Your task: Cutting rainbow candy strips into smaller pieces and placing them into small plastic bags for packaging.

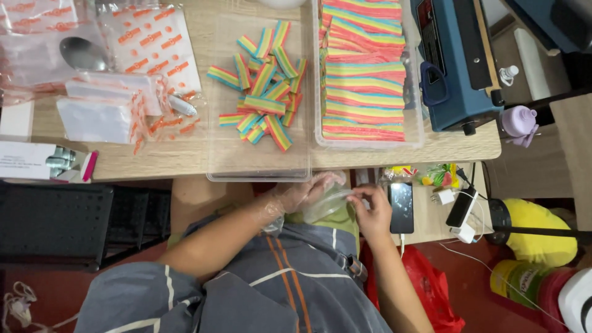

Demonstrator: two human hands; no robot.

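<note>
We are holding clear bag at lap, below counter edge. Gloved left hand fingers reaching into its mouth; right hand fingers pinching rim. Risk we are judging: thin film slipping or tearing, bag dropping.

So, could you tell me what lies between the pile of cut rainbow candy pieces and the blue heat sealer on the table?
In the head view, a clear plastic tub of long rainbow candy strips sits between the cut pieces and the sealer.
</note>
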